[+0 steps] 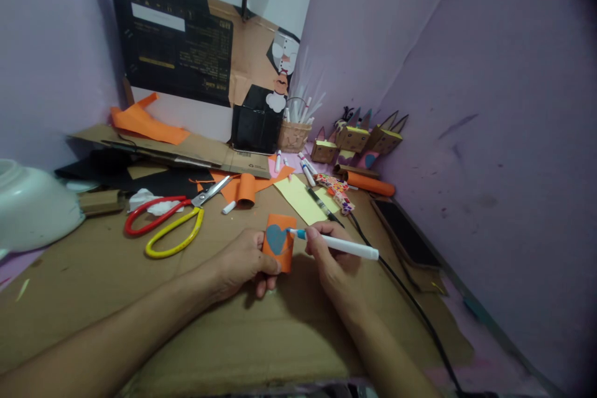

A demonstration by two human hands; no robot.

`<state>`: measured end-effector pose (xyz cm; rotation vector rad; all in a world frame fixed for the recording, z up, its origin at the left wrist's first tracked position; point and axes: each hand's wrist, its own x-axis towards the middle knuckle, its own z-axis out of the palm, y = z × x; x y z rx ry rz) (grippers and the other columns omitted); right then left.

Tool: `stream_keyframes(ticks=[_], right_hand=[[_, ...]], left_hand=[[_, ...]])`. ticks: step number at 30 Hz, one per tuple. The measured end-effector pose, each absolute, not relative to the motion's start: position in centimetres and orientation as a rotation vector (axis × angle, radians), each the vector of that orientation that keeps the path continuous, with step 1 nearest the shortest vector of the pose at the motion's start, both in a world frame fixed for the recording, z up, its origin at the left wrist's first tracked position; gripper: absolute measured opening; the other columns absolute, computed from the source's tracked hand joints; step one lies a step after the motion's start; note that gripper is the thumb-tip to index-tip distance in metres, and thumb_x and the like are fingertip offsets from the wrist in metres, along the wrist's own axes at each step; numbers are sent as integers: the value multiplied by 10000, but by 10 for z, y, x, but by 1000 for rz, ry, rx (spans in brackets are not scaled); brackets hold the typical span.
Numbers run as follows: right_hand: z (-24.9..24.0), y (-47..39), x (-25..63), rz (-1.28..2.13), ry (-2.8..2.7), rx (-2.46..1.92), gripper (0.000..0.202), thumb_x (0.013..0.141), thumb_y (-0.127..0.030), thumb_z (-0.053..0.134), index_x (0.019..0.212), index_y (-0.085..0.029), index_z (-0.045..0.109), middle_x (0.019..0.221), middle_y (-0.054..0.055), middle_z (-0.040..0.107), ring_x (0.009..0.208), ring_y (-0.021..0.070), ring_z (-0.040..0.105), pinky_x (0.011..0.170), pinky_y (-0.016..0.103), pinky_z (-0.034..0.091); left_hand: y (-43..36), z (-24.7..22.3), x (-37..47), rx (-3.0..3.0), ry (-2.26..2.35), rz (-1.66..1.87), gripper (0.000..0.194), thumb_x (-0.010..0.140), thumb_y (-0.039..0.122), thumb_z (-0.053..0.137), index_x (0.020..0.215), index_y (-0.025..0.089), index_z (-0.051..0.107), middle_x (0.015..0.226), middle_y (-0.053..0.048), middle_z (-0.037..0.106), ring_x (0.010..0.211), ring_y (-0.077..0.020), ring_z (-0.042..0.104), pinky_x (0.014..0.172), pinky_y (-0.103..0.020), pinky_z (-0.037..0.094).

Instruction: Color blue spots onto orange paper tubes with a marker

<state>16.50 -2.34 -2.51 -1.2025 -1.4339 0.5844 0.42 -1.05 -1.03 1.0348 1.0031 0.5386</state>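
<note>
My left hand (249, 262) is closed around a small orange paper piece (285, 260), thumb on its front and fingers behind. A blue-grey heart (276, 240) shows on the face of that piece. Between the thumb and fingers of my right hand (333, 261) is a white marker (352, 247) with a blue tip end. Its tip meets the upper right edge of the heart. A white marker cap (229, 208) lies beyond my left hand, beside a rolled orange paper tube (246, 189).
Scissors (198, 199) with red and yellow handles lie open at left. Yellow paper (298, 198), a glue gun (336, 189) with a black cable (410, 298) and a phone (405, 231) are at right. Behind stand a marker basket (295, 135), cardboard animal figures (353, 138) and a box (181, 43).
</note>
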Motion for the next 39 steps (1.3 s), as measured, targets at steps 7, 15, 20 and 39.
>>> stream_keyframes(ticks=[7,15,20,39], right_hand=[[-26,-24,166,588,-1449,-1202,220,867,-377,558,773,-186,612,645,-7,605,558,123,549,496,220,411],[-30,-23,166,610,-1439,-1175,206,868,-369,567,779,-190,615,636,-17,596,549,114,530,504,216,405],[-29,-26,167,641,-1452,-1201,219,853,-367,575,734,-187,613,577,-27,564,501,102,493,456,203,366],[-27,-26,169,578,-1409,-1182,224,840,-381,585,739,-185,625,582,-22,573,512,116,507,475,215,392]], left_hand=[[-10,-10,4,1029,1003,530,101,553,169,584,627,158,516,390,32,547,273,-69,422,294,-156,337],[-11,-10,4,1025,1007,534,127,528,185,584,628,159,510,381,34,542,274,-65,414,293,-153,339],[-11,-12,3,1019,997,542,172,534,181,580,694,163,518,387,46,544,280,-68,413,296,-154,343],[-10,-10,2,1022,998,545,142,523,188,587,651,153,534,384,37,540,280,-63,408,298,-153,346]])
